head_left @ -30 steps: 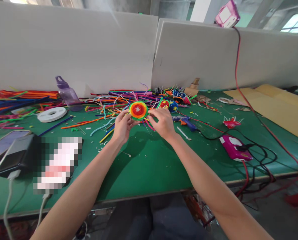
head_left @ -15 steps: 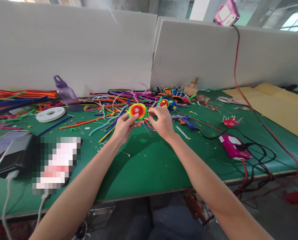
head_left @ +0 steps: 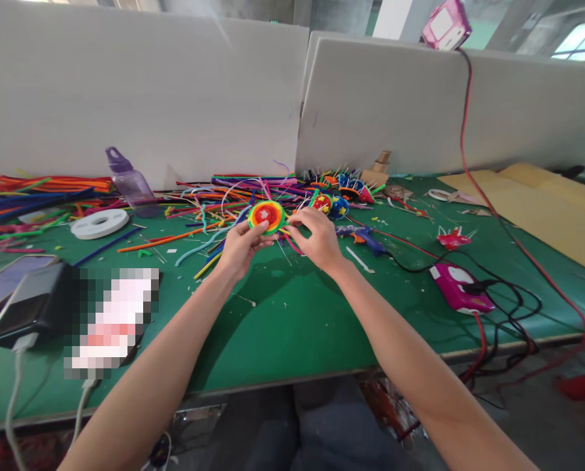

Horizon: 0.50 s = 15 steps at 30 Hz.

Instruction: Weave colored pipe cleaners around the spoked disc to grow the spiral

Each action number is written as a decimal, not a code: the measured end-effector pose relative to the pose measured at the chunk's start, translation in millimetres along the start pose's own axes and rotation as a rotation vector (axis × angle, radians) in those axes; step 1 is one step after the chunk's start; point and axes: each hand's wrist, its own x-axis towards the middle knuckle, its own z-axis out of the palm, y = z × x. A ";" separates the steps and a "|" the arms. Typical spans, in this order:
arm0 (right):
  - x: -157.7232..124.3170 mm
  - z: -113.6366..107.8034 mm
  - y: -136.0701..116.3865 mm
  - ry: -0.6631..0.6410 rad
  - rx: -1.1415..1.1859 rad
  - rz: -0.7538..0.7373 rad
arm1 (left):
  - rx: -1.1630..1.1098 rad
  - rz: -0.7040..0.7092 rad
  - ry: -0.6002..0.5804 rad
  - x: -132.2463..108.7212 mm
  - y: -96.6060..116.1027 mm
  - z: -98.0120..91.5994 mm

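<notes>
My left hand (head_left: pixel 243 247) grips a round disc of coiled pipe cleaners (head_left: pixel 267 216), its thumb lying across the front. The disc runs from a red middle through orange and yellow to a green rim, with a pale shape at its centre. At its right edge, the thumb and forefinger of my right hand (head_left: pixel 316 237) pinch together on what looks like the end of the green pipe cleaner (head_left: pixel 287 222); the fingertips partly hide it. Behind my right hand lie a red ball with yellow stars (head_left: pixel 323 204) and a blue starred one (head_left: pixel 340 207).
Loose pipe cleaners (head_left: pixel 184 232) lie along the back of the green table (head_left: pixel 292 333). A purple bottle (head_left: pixel 133 186), white spool (head_left: pixel 99 224) and phone (head_left: pixel 118 317) are leftward. To the right are a blue glue gun (head_left: pixel 365 240), pink power strip (head_left: pixel 461 288) and tangled cables (head_left: pixel 518 304).
Both hands and the disc have shifted slightly left. My left hand keeps its hold, and the right fingers stay pinched at the disc's right edge.
</notes>
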 end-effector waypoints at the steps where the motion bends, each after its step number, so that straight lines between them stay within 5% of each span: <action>1: 0.1 -0.1 -0.2 -0.001 0.012 0.007 | 0.005 -0.003 -0.004 0.1 0.0 -0.2; 9: 1.6 -1.6 -2.8 -0.026 0.228 0.108 | 0.031 -0.005 -0.029 1.2 -0.3 -2.7; 15: 3.9 1.5 -3.4 -0.105 0.694 0.489 | 0.075 0.076 -0.058 -0.4 -0.9 -0.3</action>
